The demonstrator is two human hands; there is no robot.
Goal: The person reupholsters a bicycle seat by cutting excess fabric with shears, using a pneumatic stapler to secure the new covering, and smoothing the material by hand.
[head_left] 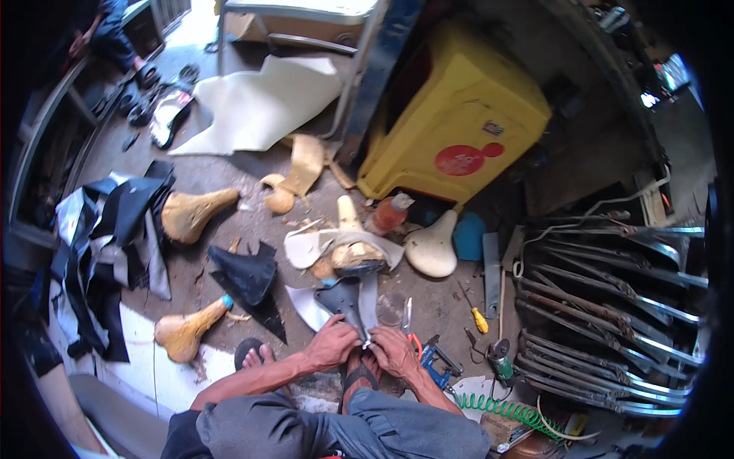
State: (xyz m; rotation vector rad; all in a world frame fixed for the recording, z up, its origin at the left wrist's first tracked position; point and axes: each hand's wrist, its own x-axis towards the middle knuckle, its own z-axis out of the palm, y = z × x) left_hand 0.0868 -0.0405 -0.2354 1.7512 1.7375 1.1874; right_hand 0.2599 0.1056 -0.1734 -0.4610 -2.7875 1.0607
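Note:
A bicycle saddle shell point(341, 301), dark underside up, lies between my feet with a grey cover point(368, 300) spreading out on both sides. My left hand point(334, 342) is closed on the cover at the narrow near end. Opposite it, my right hand point(392, 352) pinches the same end, its fingertips close to the left ones. Just right of my right hand lie a cutting tool with orange handles point(416, 344) and a blue staple gun point(439, 362). Beyond the shell sits another saddle point(356, 256), partly draped with pale material.
Foam saddle pads point(432, 243) and dark cover scraps point(122, 229) lie around. A yellow plastic stool point(466, 115) leans at the back. Stacked metal frames point(612, 321) fill the right, near a yellow-handled screwdriver point(479, 320) and green coiled hose point(505, 408). Another person point(115, 38) is far left.

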